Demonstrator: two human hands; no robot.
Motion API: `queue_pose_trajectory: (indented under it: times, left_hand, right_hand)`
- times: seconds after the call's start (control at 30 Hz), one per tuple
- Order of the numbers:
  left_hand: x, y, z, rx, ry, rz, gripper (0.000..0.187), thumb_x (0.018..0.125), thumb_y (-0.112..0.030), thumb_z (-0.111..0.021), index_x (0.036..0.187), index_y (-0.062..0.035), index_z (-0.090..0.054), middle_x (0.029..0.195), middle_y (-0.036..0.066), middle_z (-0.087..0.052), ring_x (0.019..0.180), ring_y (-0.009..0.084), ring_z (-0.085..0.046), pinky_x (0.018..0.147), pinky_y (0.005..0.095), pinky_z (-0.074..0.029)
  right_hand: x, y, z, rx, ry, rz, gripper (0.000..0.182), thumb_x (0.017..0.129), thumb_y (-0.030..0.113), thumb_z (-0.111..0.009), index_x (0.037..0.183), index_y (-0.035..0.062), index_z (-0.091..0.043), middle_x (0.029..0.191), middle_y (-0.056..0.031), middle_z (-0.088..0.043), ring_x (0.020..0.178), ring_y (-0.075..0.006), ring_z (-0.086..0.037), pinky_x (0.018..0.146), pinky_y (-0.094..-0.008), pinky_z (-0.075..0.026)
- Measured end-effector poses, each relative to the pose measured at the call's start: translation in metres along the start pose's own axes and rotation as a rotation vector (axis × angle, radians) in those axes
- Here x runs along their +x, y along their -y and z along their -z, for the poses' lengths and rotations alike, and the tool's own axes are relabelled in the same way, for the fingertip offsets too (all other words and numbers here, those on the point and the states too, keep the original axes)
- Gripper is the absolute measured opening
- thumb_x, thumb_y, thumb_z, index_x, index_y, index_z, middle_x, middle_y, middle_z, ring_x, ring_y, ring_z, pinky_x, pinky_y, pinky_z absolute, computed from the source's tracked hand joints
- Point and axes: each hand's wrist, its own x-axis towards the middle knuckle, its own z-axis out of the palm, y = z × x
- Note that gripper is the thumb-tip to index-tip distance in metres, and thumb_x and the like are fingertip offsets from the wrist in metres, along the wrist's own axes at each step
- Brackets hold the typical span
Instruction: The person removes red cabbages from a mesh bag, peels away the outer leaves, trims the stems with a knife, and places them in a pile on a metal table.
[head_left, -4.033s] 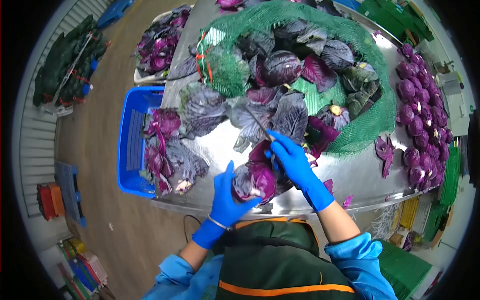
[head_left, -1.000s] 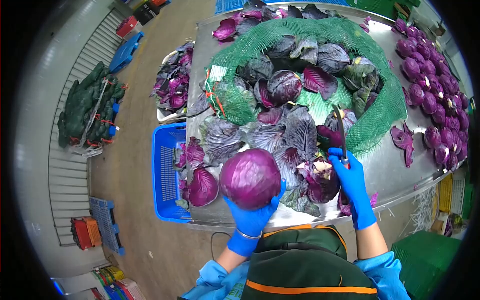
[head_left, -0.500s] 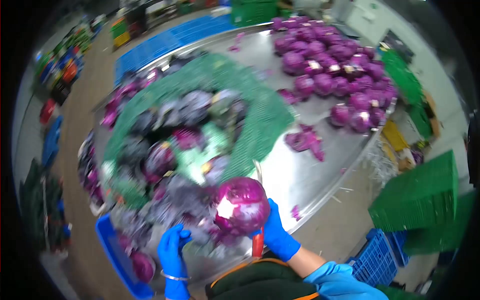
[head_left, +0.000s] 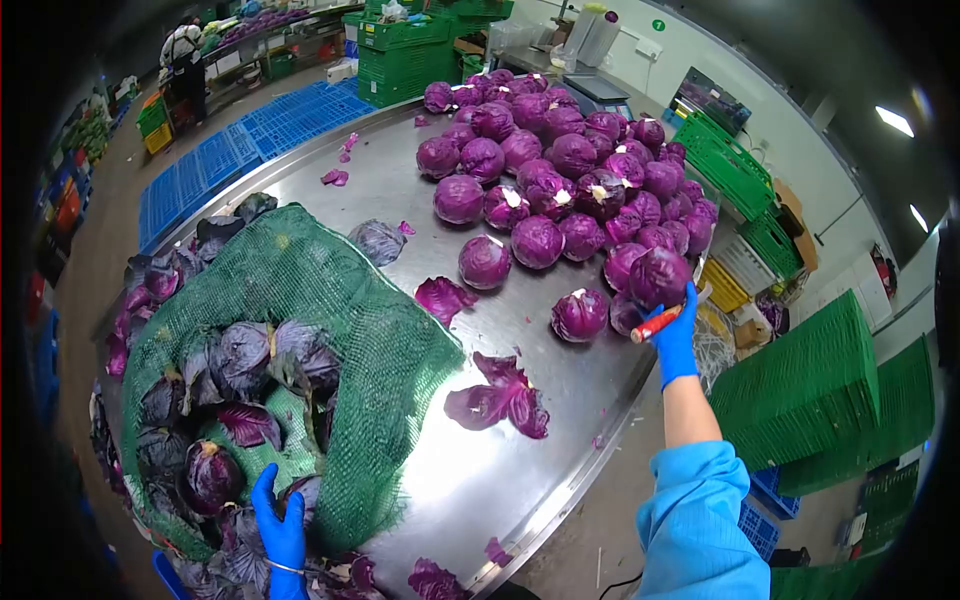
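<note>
My right hand (head_left: 680,335), in a blue glove, reaches to the near side of the heap of trimmed red cabbages (head_left: 575,160). It grips a knife by its red handle (head_left: 656,324) and has a trimmed red cabbage (head_left: 660,277) against its fingers; the blade is mostly hidden. My left hand (head_left: 280,525), also gloved in blue, is over the mouth of the green net bag (head_left: 390,400) with thumb and fingers apart, holding nothing. Close to its fingertips lies a partly hidden cabbage (head_left: 303,492). Untrimmed, dull-leaved cabbages (head_left: 240,362) fill the bag.
Loose purple leaves (head_left: 500,395) lie on the steel table (head_left: 560,440). Green crates (head_left: 800,390) stand beyond its right edge, blue pallets (head_left: 250,140) past its far left side. A scale (head_left: 597,88) stands behind the heap. Another person (head_left: 185,65) is far back.
My right hand has carried the cabbage and knife from in front of my body to the heap. My left hand now appears at the bag's mouth. The view has swung right.
</note>
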Motion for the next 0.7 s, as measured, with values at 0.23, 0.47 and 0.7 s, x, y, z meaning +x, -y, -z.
queue_pose_trajectory:
  times: [0.23,0.47,0.7]
  left_hand:
    - [0.014,-0.009,-0.003,0.092,-0.085,0.072,0.052,0.084,-0.012,-0.058,0.132,-0.0083,-0.040,0.123,0.011,-0.046,0.110,0.0227,-0.046,0.088,0.0354,-0.041]
    - [-0.017,-0.036,-0.029,0.523,0.022,-0.247,0.062,0.073,-0.023,-0.065,0.128,-0.0038,-0.043,0.121,0.018,-0.046,0.111,0.0356,-0.044,0.094,0.0516,-0.032]
    - [-0.178,0.052,-0.071,0.661,0.436,-0.292,0.069,0.074,-0.043,-0.058,0.137,-0.0229,-0.038,0.138,0.013,-0.037,0.130,0.0359,-0.028,0.102,0.0631,-0.009]
  right_hand:
    - [0.052,-0.025,-0.040,0.105,0.039,0.120,0.042,0.087,0.027,-0.053,0.120,0.0025,-0.046,0.119,-0.0141,-0.053,0.110,-0.0291,-0.053,0.097,-0.0343,-0.043]
    - [-0.119,-0.134,-0.067,-1.447,0.669,-0.096,0.061,0.078,0.034,-0.067,0.127,0.0042,-0.047,0.121,-0.0217,-0.050,0.107,-0.0298,-0.053,0.088,-0.0370,-0.045]
    - [-0.216,-0.208,0.058,-1.265,0.343,-0.137,0.021,0.076,0.017,-0.066,0.086,0.0002,-0.057,0.077,-0.0075,-0.057,0.068,-0.0171,-0.056,0.061,-0.0336,-0.047]
